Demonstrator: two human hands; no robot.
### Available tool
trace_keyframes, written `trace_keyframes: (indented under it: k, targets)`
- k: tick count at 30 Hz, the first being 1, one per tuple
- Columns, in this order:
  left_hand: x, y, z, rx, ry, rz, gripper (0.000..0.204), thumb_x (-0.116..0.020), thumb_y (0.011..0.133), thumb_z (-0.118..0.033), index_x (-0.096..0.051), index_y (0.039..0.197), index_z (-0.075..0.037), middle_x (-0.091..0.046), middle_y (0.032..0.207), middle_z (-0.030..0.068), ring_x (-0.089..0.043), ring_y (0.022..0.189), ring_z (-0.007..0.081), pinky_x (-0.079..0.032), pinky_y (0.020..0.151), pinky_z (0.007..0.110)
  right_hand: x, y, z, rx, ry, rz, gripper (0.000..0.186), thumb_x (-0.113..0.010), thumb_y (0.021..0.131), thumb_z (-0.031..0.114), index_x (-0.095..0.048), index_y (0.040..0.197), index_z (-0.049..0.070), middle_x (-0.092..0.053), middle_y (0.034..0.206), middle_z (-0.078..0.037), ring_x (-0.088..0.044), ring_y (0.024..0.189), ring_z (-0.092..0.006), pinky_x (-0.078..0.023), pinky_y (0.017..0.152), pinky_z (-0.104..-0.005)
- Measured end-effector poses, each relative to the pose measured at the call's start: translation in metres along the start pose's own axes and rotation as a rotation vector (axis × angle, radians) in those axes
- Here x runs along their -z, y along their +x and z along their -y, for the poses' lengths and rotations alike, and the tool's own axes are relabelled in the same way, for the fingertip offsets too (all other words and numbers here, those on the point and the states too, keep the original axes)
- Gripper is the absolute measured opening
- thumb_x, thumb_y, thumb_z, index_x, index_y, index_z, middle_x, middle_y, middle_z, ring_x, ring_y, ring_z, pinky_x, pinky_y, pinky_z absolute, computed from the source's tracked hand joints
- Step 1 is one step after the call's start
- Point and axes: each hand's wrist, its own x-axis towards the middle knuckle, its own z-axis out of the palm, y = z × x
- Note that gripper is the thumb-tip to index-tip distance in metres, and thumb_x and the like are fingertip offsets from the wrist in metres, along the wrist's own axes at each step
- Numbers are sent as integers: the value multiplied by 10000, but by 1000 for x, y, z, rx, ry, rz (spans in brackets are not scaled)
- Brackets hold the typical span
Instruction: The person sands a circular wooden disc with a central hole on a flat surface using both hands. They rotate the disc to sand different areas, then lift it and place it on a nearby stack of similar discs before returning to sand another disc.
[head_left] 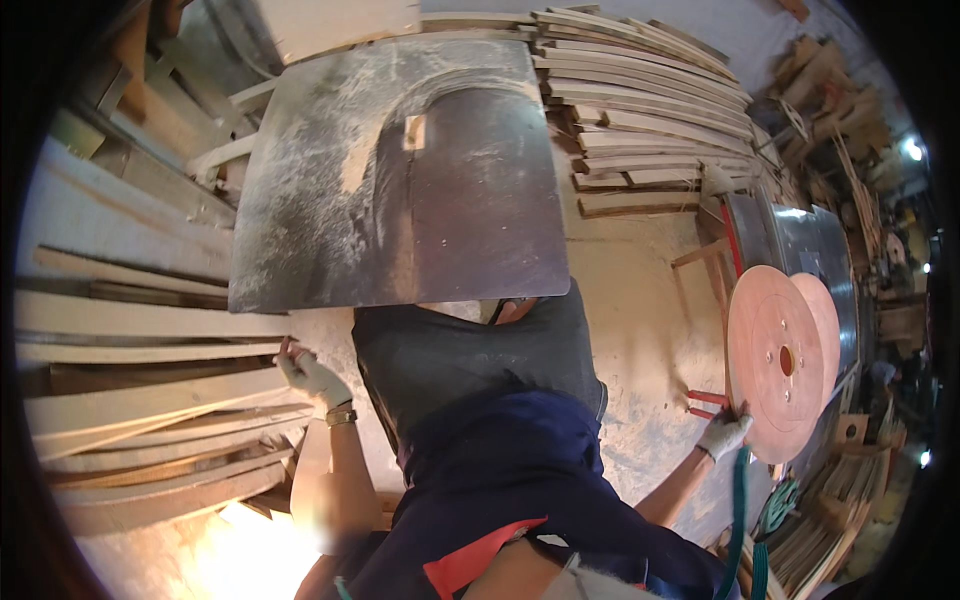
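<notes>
My left hand [310, 374], in a light glove with bare fingertips, is at the left beside stacked pale boards [150, 390]; its fingers are loosely curled and apart, with nothing visible in them. My right hand [723, 434], also gloved, grips the lower left rim of a large pinkish round wooden disc [770, 400] with bolts around a centre hole. A similar disc [825, 330] stands behind it. Red handles [705, 403] show just left of the right hand, and a teal strap [739, 500] hangs below it.
A dark dusty machine table [300, 200] spans the upper middle. Long timber strips [650, 90] are stacked at upper right. A shiny dark bench [810, 235] stands behind the discs, above coiled green hose [782, 505] and piled thin wood [830, 510]. The concrete floor [640, 300] carries sawdust.
</notes>
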Motion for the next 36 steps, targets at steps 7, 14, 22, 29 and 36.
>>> trace_keyframes:
  k: [7,14,22,29,36]
  targets:
    - [-83,-75,-87,-411,167,501,435,-737,987,-213,-638,1359,-11,-667,1060,95,-641,971,252,-519,882,389,39,-41,1,-257,170,123,498,-671,1004,329,-632,1343,-34,-641,1356,-123,-632,1196,-270,-517,1080,-447]
    - [-119,-97,-109,-702,295,802,838,-798,898,-407,-475,1541,23,-580,1436,247,-557,1289,436,-383,1172,565,-50,-80,-73,-518,66,699,426,-641,977,273,-698,1257,-43,-732,1242,-132,-663,1195,-271,-504,1097,-452]
    - [-110,-80,-79,-645,697,939,1007,-807,817,-578,-430,1568,-23,-305,1687,284,-238,1588,470,-166,1291,599,-181,-90,-176,-695,-30,699,405,-697,990,253,-678,1305,-1,-726,1249,-85,-678,1156,-232,-526,1089,-374]
    - [-114,-69,-63,-636,860,1065,1247,-808,711,-744,-368,1614,-5,-336,1686,276,-229,1609,433,-94,1279,664,-223,-81,-217,-608,-182,657,328,-607,1059,194,-671,1325,12,-691,1314,-49,-650,1189,-182,-510,1092,-342]
    - [-136,-63,-62,-658,904,996,1277,-798,669,-793,-408,1594,-4,-382,1665,272,-282,1598,403,-136,1283,636,-271,-77,-225,-586,-167,689,383,-567,1072,188,-641,1409,21,-660,1403,-57,-625,1262,-208,-490,1130,-362]
